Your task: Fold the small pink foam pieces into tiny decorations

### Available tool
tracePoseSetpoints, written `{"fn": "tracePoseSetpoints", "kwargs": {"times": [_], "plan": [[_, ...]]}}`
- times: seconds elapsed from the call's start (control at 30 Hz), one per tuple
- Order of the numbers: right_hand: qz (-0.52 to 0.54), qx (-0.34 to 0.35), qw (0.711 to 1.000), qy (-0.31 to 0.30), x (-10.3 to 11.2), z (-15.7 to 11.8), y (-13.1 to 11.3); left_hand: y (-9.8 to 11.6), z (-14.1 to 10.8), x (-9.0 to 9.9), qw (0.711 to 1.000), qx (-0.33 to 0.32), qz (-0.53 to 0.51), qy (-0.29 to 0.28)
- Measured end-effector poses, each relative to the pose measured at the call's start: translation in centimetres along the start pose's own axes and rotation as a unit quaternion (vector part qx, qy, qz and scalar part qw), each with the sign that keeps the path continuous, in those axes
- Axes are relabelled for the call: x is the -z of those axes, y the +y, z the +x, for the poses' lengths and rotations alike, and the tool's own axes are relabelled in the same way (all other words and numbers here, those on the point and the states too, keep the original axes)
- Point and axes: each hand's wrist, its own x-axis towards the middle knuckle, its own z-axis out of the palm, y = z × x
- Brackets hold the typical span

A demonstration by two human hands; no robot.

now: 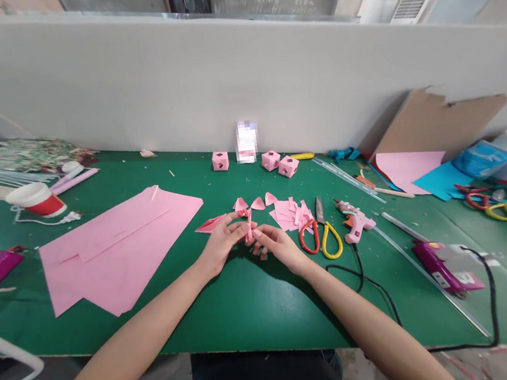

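Strip [250, 223] of folded pink paper is pinched by left hand [221, 241] and right hand [281, 247]; pink cubes [220, 162] with diamond-shaped holes are set far.

A red-and-white cup [42, 201] sits beside a white cable [47, 223], and brown cardboard [441, 121] leans against the partition [151, 91].

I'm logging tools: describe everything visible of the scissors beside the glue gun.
The scissors lie on the green table between pink scraps and the glue gun, tips pointing away from the person. The blades look like dark metal and seem closed; the left handle loop is red, the right yellow. The right hand is not touching them. Whether the red loop touches the scraps is unclear.
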Motion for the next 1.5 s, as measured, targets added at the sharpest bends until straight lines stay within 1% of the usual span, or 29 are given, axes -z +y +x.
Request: {"fn": "tracePoseSetpoints", "kwargs": {"times": [0.07,0.13,0.33,0.53,0.73,0.87,0.97,1.07,1.23,1.3,1.43,1.5], "plan": [[-0.011,0.007,1.0,0.001,-0.1,0.1,0.3,0.0,-0.1,-0.2,0.997,-0.03,0.056,0.035],[-0.021,0.014,1.0,-0.004,-0.2,0.1,0.6,0.0,-0.1,-0.3,0.993,-0.049,0.095,0.054],[-0.024,0.024,0.999,0.008,-0.3,0.3,1.2,-0.5,-0.2,-0.3,0.984,-0.083,0.15,0.056],[-0.005,0.001,1.0,0.009,-0.3,0.0,0.3,-0.2,-0.3,-0.4,0.985,-0.079,0.14,0.06],[0.036,-0.015,0.998,0.053,-0.3,0.0,0.0,-0.2,-0.1,-0.1,0.985,-0.07,0.139,0.069],[0.027,-0.021,0.997,0.062,-0.2,0.1,0.1,-0.3,0.0,0.0,0.984,-0.073,0.136,0.086],[0.027,-0.026,0.998,0.057,-0.1,0.1,0.2,-0.2,-0.1,0.1,0.98,-0.09,0.151,0.095],[0.028,-0.03,0.998,0.043,0.1,0.1,0.3,-0.1,-0.2,0.0,0.979,-0.089,0.158,0.095],[0.003,-0.017,0.999,0.035,0.1,0.1,0.6,-0.4,-0.2,0.1,0.977,-0.097,0.179,0.071],[-0.024,-0.001,0.998,0.056,0.1,0.1,0.6,-0.7,-0.1,0.3,0.972,-0.103,0.198,0.068],[-0.103,0.047,0.986,0.122,0.2,0.1,0.5,-1.1,-0.1,0.6,0.967,-0.116,0.222,0.053],[-0.108,0.071,0.982,0.139,0.3,0.1,0.5,-1.2,-0.2,0.5,0.965,-0.117,0.229,0.046]]}}
